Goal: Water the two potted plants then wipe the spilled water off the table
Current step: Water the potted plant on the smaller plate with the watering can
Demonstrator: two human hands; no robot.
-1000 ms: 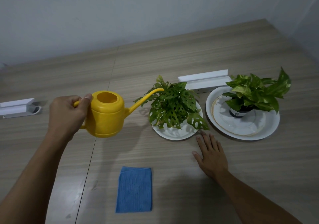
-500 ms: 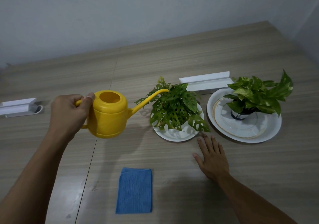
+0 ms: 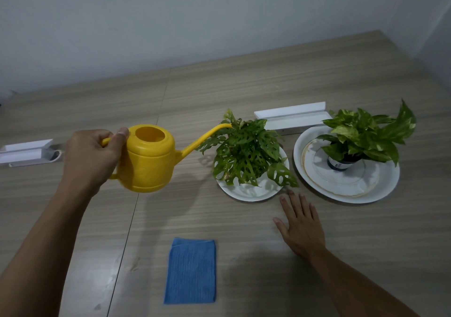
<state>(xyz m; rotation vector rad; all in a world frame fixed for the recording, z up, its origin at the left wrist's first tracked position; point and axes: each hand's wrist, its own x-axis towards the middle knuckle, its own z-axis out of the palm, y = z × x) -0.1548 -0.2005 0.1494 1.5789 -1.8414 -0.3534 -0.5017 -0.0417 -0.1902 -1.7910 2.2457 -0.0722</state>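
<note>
Left hand (image 3: pixel 90 155) gripped the handle of the yellow watering can (image 3: pixel 148 163), fingers curled round it, thumb on top beside the fill hole. The can was held in the air, left of the holey-leaved plant (image 3: pixel 246 150), body close to upright, only slightly tipped. Its long axis ran handle to spout, left to right, aimed at that plant. The spout tip (image 3: pixel 227 126) sat at the plant's upper left leaves, on the foliage edge. The pot was hidden under the leaves, so whether the tip was over soil could not be told. No water stream was visible. The left forearm reached in from the lower left, wrist roughly straight.

Right hand (image 3: pixel 301 226) lay palm down on the table (image 3: pixel 244 85), fingers straight and slightly spread, holding nothing. It was just in front and right of the plant's small white plate (image 3: pixel 249 191), and fingertip contact with the rim could not be told.

The second plant (image 3: pixel 366 133) stood on a large white plate (image 3: pixel 385 185) right of the holey-leaved plant, farther from the can. The blue cloth (image 3: pixel 190 271) lay folded in front of the plant, nearer the person, untouched.

Judged step: watering the first plant, pour barely begun or about to begin. The next move likely needs the tip carried further in over the plant's centre, then the can tipped spout-down.
</note>
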